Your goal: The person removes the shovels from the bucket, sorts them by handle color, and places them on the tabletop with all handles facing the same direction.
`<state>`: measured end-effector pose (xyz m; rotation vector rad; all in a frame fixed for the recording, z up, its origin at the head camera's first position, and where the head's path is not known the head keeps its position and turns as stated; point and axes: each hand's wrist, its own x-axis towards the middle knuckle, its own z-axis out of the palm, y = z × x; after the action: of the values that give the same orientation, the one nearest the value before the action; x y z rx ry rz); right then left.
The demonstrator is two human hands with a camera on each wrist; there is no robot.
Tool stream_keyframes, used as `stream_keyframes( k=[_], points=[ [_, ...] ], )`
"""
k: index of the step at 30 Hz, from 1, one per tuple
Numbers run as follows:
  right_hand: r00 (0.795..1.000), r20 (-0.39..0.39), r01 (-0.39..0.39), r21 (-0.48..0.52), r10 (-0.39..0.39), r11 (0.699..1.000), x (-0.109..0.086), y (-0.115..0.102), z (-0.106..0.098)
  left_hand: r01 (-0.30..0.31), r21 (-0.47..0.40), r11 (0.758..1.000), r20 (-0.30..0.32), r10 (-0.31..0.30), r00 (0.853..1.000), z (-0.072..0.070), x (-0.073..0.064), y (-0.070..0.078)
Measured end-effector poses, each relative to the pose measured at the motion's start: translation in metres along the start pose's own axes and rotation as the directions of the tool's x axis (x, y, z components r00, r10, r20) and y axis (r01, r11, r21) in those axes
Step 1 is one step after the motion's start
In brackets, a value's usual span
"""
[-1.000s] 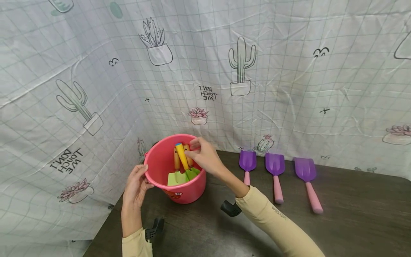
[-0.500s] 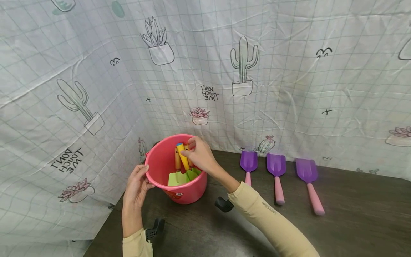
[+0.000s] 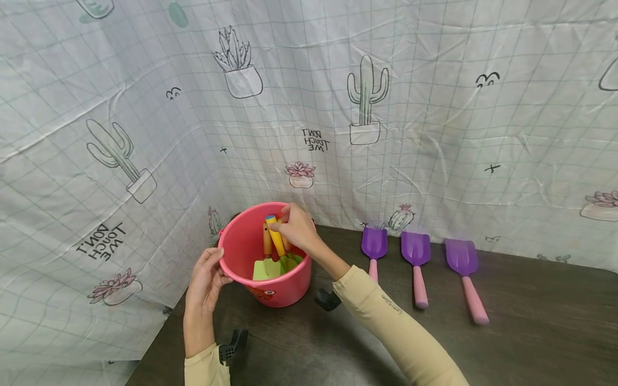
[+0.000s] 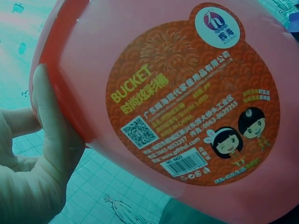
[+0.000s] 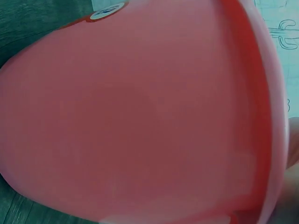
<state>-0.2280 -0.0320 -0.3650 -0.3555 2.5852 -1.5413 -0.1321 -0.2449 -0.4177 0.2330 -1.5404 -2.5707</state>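
In the head view a pink bucket [image 3: 285,292] stands on the dark table. My left hand [image 3: 205,276] grips its left rim; the left wrist view shows fingers [image 4: 49,102] on the rim beside the orange label [image 4: 191,102]. My right hand [image 3: 296,230] reaches over the right rim, its thumb overlapping the yellow handle [image 3: 278,245] of a green-headed tool with a blue handle end. Two orange handles, one partly covered [image 3: 267,241], and a pale green blade [image 3: 265,269] are also inside. I cannot tell whether the right fingers close round the yellow handle.
Three purple shovels with pink handles lie in a row right of the bucket: near [image 3: 374,244], middle [image 3: 416,249] and far right [image 3: 461,257]. A patterned cloth [image 3: 328,187] hangs behind and at the left. The right wrist view shows mostly the bucket's side [image 5: 140,116].
My right hand and forearm have moved left, and the thumb now overlaps the yellow handle. The left hand keeps its hold on the rim.
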Motion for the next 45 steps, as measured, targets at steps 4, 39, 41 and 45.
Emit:
stream_keyframes(
  k=[4,39,41,45],
  points=[
    [0.999,0.029,-0.016,-0.001,0.016,1.000,0.003,0.001,0.002,-0.001,0.004,1.000,0.000,0.001,1.000,0.000,0.000,-0.001],
    [0.956,0.277,-0.087,-0.035,0.093,0.996,0.018,0.005,0.006,0.007,0.001,1.000,-0.020,-0.007,1.000,0.002,0.002,0.000],
    [0.956,0.283,-0.061,-0.046,0.072,0.997,0.019,0.006,0.007,0.010,0.004,1.000,-0.025,-0.010,1.000,0.002,0.002,0.000],
    [0.962,0.272,-0.020,-0.052,0.034,0.998,0.019,0.007,0.009,0.010,0.008,1.000,-0.028,-0.010,1.000,0.002,0.001,0.000]
  ],
)
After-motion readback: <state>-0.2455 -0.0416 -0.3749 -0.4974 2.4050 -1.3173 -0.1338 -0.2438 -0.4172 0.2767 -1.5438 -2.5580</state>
